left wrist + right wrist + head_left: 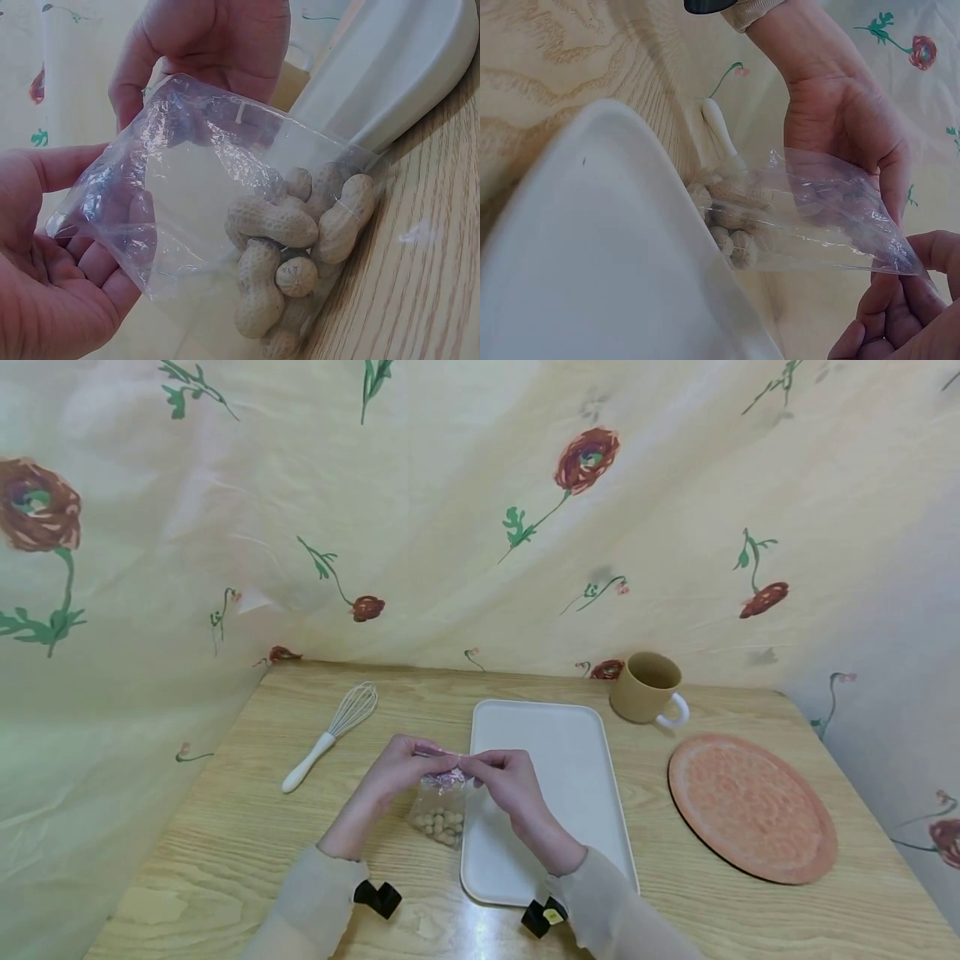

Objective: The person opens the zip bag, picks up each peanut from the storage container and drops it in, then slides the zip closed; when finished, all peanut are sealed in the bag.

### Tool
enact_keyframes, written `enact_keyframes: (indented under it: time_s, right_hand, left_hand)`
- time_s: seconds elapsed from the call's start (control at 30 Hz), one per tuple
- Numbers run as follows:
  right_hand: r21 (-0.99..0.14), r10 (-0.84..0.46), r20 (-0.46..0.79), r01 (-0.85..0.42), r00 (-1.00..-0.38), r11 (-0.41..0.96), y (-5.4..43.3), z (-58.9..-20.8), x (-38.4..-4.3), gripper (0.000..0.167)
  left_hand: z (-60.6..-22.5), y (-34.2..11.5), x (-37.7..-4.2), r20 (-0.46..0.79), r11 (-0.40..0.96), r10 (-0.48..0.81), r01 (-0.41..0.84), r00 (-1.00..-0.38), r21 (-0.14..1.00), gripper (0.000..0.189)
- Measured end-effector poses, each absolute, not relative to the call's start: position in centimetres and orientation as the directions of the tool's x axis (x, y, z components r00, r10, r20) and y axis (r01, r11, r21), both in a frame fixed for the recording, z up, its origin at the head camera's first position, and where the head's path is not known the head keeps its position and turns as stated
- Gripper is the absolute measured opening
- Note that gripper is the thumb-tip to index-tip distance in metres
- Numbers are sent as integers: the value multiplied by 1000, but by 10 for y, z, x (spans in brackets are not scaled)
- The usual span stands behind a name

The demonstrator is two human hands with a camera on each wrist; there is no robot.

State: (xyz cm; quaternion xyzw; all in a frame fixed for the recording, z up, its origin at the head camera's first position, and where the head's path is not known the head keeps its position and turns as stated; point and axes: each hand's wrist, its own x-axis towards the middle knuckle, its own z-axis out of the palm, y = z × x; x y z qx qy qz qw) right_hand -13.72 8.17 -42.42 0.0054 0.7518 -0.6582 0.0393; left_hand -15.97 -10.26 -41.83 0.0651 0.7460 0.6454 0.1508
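Observation:
Both hands pinch the top edge of a clear plastic bag (441,806) of unshelled peanuts (274,221). My left hand (405,768) grips the bag's left upper corner, thumb against fingers. Close beside it, my right hand (512,779) pinches the right upper corner. The peanuts lie at the bottom of the bag, which hangs down to the wooden table next to the left edge of a white rectangular tray (555,810). In the right wrist view the bag (810,217) is stretched between the two hands. Whether its mouth is parted cannot be told.
A whisk (326,739) with a white handle lies at the left. Behind the tray's right corner stands a tan mug (637,693) with a white handle. A round pinkish-orange mat (753,810) lies at the right. Flowered cloth (450,527) hangs behind the table (187,877).

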Motion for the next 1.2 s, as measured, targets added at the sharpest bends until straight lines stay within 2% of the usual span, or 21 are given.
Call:
enact_keyframes:
  time_s: [0.37, 0.57, 0.83, 1.2]
  right_hand:
    - [-983, -22, -66, 62, -998, 171, 81, -424, -138, 13]
    - [-981, -57, -78, 66, -995, 180, 82, -423, -140, 12]
    - [-981, -96, -96, 78, -991, 177, 85, -424, -143, 11]
    - [-977, -109, -120, 98, -987, 189, 91, -424, -147, 14]
  left_hand:
    - [-417, -102, -160, -140, 160, 325, -91, -935, 983, 20]
    - [-414, -110, -162, -179, 225, 292, -114, -940, 968, 21]
    - [-410, -126, -167, -200, 230, 314, -130, -928, 964, 16]
    - [-407, -141, -171, -222, 244, 279, -155, -934, 957, 19]
